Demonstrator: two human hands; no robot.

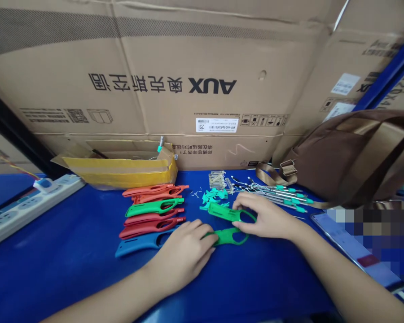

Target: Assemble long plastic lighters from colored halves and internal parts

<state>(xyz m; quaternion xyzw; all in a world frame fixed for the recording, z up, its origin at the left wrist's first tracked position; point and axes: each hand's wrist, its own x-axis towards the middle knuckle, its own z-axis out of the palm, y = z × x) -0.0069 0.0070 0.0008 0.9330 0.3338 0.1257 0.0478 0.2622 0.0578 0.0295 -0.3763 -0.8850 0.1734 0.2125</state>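
My left hand (183, 251) lies on the blue table (54, 264) with its fingers closed on the near green plastic handle piece (230, 235). My right hand (264, 217) pinches the far green handle piece (227, 213), which lies just above the first one. The two green halves sit close together, one behind the other. To the left lies a row of like handle shells: orange (155, 192), green (153, 207), red (150, 224) and blue (139, 244).
Small green clips (213, 196) and metal rods with green ends (283, 194) lie behind my hands. An open yellow-taped carton (121, 170) stands at back left, a power strip (23, 204) at far left, a brown bag (350, 157) at right. Large cardboard boxes (188, 72) wall the back.
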